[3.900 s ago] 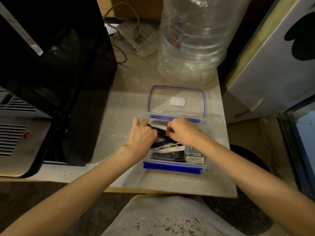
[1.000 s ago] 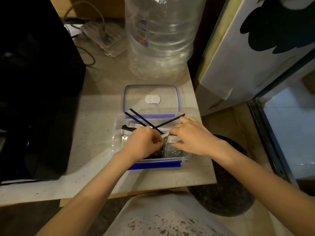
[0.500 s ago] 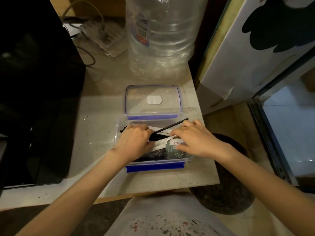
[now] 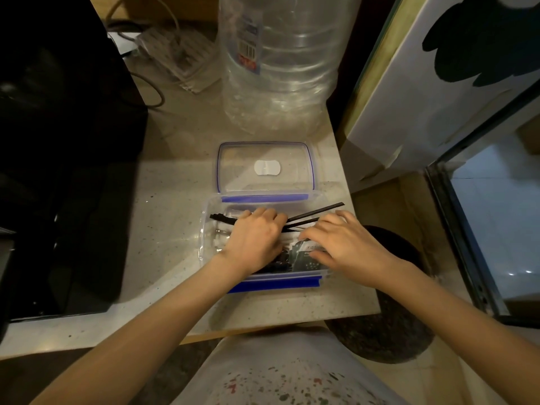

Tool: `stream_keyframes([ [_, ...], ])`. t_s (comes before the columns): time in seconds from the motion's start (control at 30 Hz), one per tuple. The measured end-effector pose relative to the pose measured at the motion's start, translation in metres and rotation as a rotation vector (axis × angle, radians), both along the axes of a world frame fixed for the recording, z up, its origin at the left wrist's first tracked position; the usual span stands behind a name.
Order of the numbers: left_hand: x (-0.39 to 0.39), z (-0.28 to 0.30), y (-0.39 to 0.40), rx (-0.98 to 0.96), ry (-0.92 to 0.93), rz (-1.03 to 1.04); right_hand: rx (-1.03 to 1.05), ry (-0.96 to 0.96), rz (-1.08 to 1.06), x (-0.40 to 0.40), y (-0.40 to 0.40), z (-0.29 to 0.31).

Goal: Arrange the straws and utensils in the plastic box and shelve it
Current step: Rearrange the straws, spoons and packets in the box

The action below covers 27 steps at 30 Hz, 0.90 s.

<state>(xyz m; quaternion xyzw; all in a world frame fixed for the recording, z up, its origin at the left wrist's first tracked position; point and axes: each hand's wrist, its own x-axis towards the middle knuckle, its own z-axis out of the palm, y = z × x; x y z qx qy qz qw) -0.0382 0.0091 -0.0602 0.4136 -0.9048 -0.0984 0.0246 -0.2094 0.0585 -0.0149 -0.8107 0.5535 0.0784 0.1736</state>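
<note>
Here, left hand (image 4: pixel 254 240) down inside the plastic box (image 4: pixel 206 229), fingers curled over a bundle of black straws (image 4: pixel 314 214), apparently pinning or gripping them; exact grasp hidden under the knuckles. Right hand (image 4: pixel 343 244) flat and spread, fingers narrow together, pressing on a dark printed packet (image 4: pixel 304 257) at the box's right side; closing on nothing visible.

Straws lying roughly left to right across the box, long axis tilted up toward the far right corner of the table (image 4: pixel 163 200). Left ends poking out past the left hand, inside the box wall. Right ends sticking out over the box's right rim, just above the right hand's fingertips. Longest straw clearly overhanging, so not yet fitting flat.

Likely still the arranging step: probably a turn of the bundle toward the box's diagonal or long side, or a push leftward, with the right hand nearer the protruding tips and the left nearer the bundle's middle.

Lid (image 4: pixel 264 168) lying open behind the box, toward the far edge, still off. Beyond it a big clear water bottle (image 4: pixel 280 62). Box near the front right corner of the table; no shelving yet.
</note>
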Motion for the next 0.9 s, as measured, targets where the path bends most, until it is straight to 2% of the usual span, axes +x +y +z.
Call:
stream_keyframes([
  [0.23,0.005,0.001,-0.003,-0.065,0.008,-0.029,0.063,-0.058,-0.042,0.0,0.003,0.002],
  [0.5,0.01,0.001,-0.003,-0.124,0.028,-0.02,0.088,-0.011,0.049,-0.006,0.004,0.003],
  [0.7,0.011,0.007,-0.008,-0.111,0.018,-0.185,0.079,-0.033,0.046,-0.005,0.002,0.004],
  [0.9,0.006,0.008,-0.011,-0.008,0.033,-0.219,0.038,-0.047,0.058,-0.005,0.002,0.003],
])
